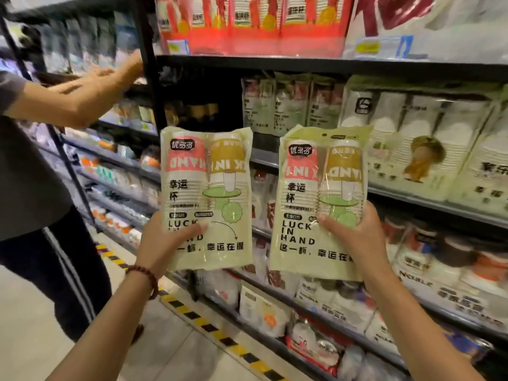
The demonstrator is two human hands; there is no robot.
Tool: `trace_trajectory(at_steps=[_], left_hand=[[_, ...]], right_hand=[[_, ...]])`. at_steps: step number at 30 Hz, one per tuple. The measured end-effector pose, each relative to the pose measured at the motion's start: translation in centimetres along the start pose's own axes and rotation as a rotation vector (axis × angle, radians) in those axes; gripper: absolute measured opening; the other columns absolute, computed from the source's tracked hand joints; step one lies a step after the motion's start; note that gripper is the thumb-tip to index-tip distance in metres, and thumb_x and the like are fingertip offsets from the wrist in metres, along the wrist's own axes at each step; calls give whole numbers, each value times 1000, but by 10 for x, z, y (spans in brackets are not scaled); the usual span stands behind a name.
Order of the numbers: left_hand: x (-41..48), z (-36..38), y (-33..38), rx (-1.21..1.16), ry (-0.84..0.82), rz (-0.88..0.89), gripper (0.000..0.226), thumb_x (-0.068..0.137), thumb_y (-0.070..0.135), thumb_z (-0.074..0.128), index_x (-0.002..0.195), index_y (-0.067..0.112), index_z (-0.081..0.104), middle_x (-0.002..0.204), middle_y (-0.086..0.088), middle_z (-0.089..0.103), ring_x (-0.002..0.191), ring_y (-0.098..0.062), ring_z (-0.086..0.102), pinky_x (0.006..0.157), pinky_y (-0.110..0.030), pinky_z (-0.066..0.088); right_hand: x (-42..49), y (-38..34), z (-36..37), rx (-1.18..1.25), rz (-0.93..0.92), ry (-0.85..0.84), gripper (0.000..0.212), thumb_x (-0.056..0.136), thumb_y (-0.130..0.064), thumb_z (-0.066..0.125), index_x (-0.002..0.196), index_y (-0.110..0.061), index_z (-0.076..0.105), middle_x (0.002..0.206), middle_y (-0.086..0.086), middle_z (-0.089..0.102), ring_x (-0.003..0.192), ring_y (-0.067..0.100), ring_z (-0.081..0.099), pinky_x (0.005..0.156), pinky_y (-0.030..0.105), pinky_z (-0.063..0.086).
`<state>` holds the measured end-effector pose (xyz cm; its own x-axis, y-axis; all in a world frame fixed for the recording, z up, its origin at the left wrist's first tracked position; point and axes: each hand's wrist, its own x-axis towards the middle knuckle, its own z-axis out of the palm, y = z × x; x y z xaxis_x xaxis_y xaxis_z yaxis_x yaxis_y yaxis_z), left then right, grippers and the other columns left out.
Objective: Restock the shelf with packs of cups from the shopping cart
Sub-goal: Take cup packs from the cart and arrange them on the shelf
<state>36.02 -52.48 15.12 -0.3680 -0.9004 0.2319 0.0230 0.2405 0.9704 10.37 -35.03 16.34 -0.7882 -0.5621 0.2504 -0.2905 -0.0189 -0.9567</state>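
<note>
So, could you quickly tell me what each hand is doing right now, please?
Left hand: closed on the left pack of cups.
Right hand: closed on the right pack of cups.

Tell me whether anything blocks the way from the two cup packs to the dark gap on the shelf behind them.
Nothing visible does. The left pack and right pack, each held upright, face the gap directly. Matching packs stand right of it, and another person's arm reaches into the neighbouring shelf to the left, clear of the path.

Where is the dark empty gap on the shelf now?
In the head view the empty gap is centre-left, above the left pack of cups, beside the black upright post.
</note>
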Motion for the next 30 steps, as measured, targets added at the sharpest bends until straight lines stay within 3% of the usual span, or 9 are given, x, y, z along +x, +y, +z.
trace_trajectory(at_steps=[7, 12, 16, 20, 26, 30], left_hand=[[144, 13, -26, -75, 6, -19, 51, 40, 40, 80, 86, 24, 70, 86, 8, 76, 79, -13, 72, 71, -33, 56], [231, 9, -36, -97, 20, 6, 29, 61, 15, 83, 85, 21, 68, 75, 10, 75, 74, -15, 72, 57, -22, 56], [296, 3, -44, -99, 4, 16, 31, 60, 16, 83, 86, 23, 69, 78, 8, 75, 72, -11, 71, 57, -22, 56], [360, -4, -53, -142, -83, 13, 30, 64, 12, 81, 90, 21, 70, 86, 2, 76, 80, -19, 73, 67, -33, 58], [447, 4, -55, -159, -267, -37, 34, 64, 10, 84, 94, 18, 69, 93, -7, 75, 86, -27, 72, 77, -43, 57], [487, 25, -48, -132, -370, -38, 27, 69, 9, 80, 92, 17, 69, 92, -8, 75, 86, -29, 72, 78, -44, 57]], right_hand=[[121, -1, 67, 18, -11, -5, 61, 68, -29, 83, 120, -22, 52, 106, -7, 66, 92, 8, 64, 69, 22, 49], [188, -10, 104, 21, 11, 5, 67, 64, -37, 84, 122, -24, 52, 109, -4, 67, 94, 14, 66, 80, 36, 55], [229, -12, 134, 9, 9, 19, 63, 63, -36, 85, 118, -25, 57, 106, -3, 70, 92, 15, 69, 77, 37, 57], [256, -14, 168, 5, 3, 39, 61, 58, -38, 84, 114, -25, 62, 101, -1, 73, 89, 16, 71, 77, 38, 57], [284, -21, 209, 16, 41, 157, 49, 68, -27, 83, 113, -24, 64, 101, -1, 74, 90, 16, 71, 78, 37, 57], [304, -35, 214, 68, 91, 257, 39, 72, -20, 81, 108, -18, 65, 94, 6, 75, 82, 21, 73, 67, 37, 60]])
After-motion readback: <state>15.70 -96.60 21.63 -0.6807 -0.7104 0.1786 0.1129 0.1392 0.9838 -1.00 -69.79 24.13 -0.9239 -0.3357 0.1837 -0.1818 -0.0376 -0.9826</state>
